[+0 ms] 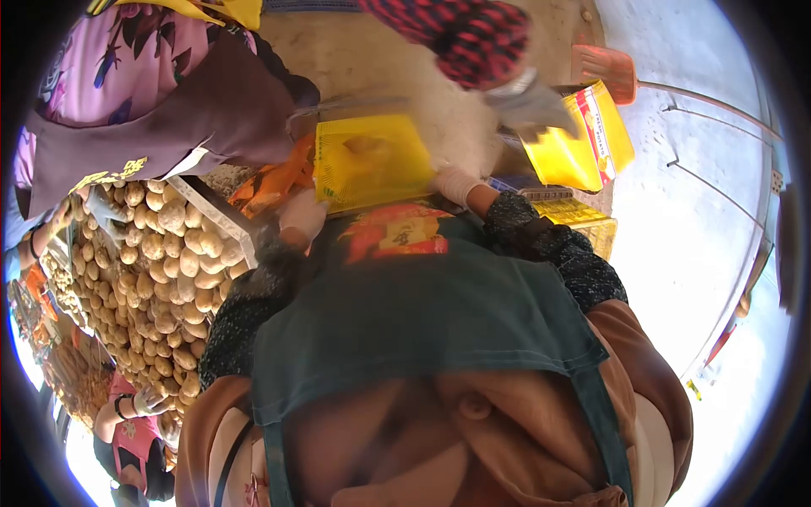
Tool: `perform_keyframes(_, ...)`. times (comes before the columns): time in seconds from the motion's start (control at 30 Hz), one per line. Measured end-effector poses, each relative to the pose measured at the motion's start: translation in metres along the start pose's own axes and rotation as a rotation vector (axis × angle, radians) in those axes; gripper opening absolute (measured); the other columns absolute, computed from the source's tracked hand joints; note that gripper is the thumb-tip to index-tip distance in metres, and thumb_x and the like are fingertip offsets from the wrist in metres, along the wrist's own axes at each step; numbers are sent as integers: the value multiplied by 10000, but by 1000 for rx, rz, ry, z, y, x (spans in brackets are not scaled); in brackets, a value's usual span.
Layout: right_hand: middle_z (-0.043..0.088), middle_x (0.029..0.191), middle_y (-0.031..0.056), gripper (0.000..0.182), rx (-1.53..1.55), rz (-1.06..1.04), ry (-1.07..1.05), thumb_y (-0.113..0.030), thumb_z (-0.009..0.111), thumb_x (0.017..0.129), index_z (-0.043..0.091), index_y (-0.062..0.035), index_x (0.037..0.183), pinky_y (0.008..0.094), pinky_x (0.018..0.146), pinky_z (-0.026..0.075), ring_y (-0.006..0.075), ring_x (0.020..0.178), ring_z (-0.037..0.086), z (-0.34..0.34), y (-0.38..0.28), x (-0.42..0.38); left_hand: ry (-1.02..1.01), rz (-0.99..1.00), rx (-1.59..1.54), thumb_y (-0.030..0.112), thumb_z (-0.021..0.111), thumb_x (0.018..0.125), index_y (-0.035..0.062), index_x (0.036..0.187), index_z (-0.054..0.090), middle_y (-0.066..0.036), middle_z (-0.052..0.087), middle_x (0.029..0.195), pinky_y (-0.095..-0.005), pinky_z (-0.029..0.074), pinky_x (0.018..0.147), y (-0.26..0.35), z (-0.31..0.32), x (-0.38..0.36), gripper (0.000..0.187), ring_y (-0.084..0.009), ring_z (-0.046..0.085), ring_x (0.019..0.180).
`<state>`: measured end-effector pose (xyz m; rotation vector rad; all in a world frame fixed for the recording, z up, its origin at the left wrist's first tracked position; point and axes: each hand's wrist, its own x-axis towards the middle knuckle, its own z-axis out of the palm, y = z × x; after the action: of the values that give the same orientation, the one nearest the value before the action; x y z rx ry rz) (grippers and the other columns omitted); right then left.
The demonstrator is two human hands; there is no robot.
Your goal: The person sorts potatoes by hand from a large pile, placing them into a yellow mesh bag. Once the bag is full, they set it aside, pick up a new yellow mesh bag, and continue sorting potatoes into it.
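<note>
Right in front of my apron is a yellow plastic crate with slotted sides, tilted so that I look into it. A blurred brown shape shows at its bottom, too smeared to name. My left hand, in a pale glove, grips the crate's left edge. At the right edge my right hand, also gloved, holds the crate's rim, its fingertips partly hidden. Across from me a co-worker's grey-gloved hand reaches, blurred, toward a yellow box with a red and white label.
A large bin of potatoes with a pale metal rim lies to my left; other people's gloved hands are over it. Another yellow crate stands by my right arm. An orange shovel lies on the floor at the upper right.
</note>
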<state>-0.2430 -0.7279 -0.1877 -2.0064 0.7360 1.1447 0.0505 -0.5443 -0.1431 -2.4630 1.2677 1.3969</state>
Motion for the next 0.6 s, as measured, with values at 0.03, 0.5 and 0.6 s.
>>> perform_keyframes(0.03,754,981,123,260,-414,-138,7,-235,697,820,770,-96,1027,423,802,585,309,946,737,-2,-6,-1,16,58,36,352,596,950,39,1216,646,-198,689,1148,-489,485,950,2,1,2,414,-387,644,1094)
perform_keyframes(0.5,704,1030,145,411,1323,80,447,-171,714,880,633,27,1231,347,709,595,231,890,699,-3,-5,-86,53,-37,-252,319,643,913,15,1143,693,-177,680,1194,-436,500,936,-59,36,31,385,-347,637,1116)
perform_keyframes(0.6,711,1098,156,488,1173,19,728,-277,729,881,635,24,1253,346,750,595,250,987,691,-7,-30,-86,106,10,-786,405,651,927,-28,1286,616,-177,620,1343,-402,446,1031,-53,52,15,563,-322,572,1253)
